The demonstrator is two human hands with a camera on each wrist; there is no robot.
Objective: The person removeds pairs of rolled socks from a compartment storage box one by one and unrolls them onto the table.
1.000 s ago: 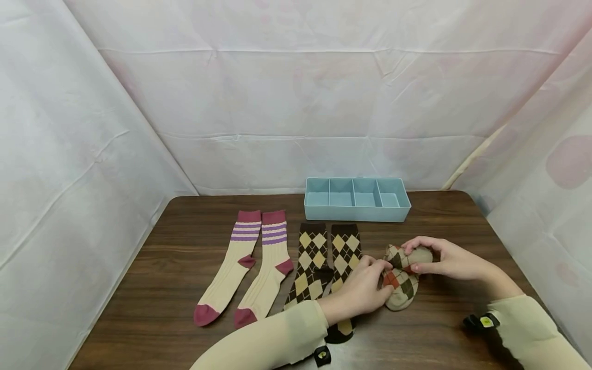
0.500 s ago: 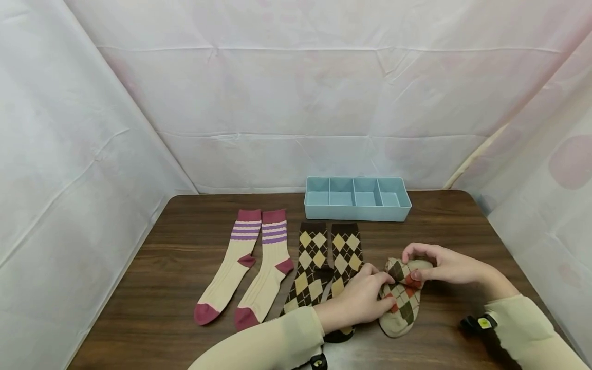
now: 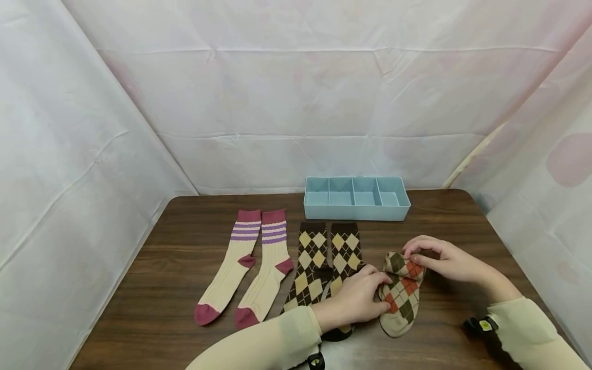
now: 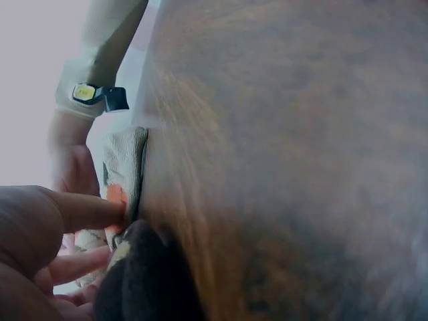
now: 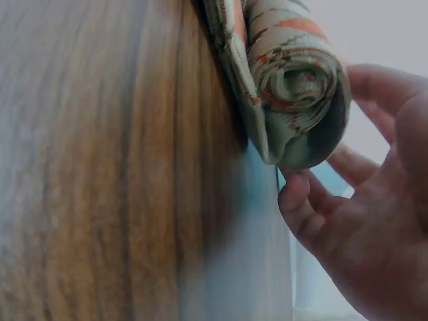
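Observation:
Beige argyle socks with green and orange diamonds lie at the right of the table, toe end toward me. Their far end is turned over into a thick roll, whose spiral shows in the right wrist view. My right hand pinches the right end of this roll between thumb and fingers. At the left edge, my left hand holds the socks, its thumb on the orange diamond by the foot and its fingertips at the roll. Under my left hand and wrist, brown argyle socks are partly covered.
Cream socks with maroon toes and purple stripes lie flat at the left. A light blue box with several compartments stands at the back of the dark wooden table. Pale cloth hangs behind and at both sides.
The socks' foot part first unrolled toward me and lengthened. Lately the right hand has shifted back, taking the roll's right end, while the left hand stays at the left edge.

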